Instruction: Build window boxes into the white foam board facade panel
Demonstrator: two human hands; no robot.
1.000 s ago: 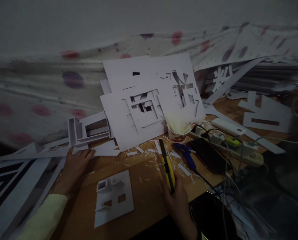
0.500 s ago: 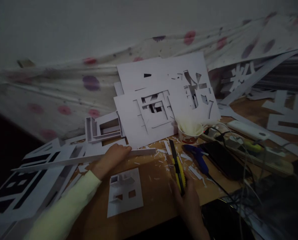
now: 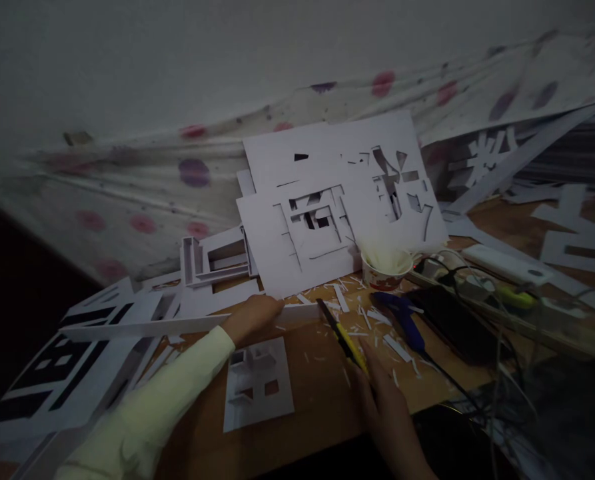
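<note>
A long narrow strip of white board (image 3: 177,325) stands on edge across the table, and my left hand (image 3: 254,318) grips it near its right end. The fingers are closed over the strip's top edge. In my right hand (image 3: 380,393) is a yellow and black utility knife (image 3: 350,343), pointing up and left. Its dark blade tip is at the strip's right end; I cannot tell whether it touches. Just below my left hand lies a small white board panel (image 3: 260,393) with square cutouts and little raised walls.
Large cut-out white sheets (image 3: 297,253) lean at the back beside a white board frame (image 3: 217,257). A paper cup (image 3: 386,275), a blue glue gun (image 3: 402,320), a dark phone (image 3: 460,327) and a cabled power strip (image 3: 542,327) sit right. Scraps (image 3: 342,298) litter the table.
My right hand has swung the knife leftward, bringing its blade from right of the strip to its end. My left hand has shifted slightly right. The whole view has also moved a little.
</note>
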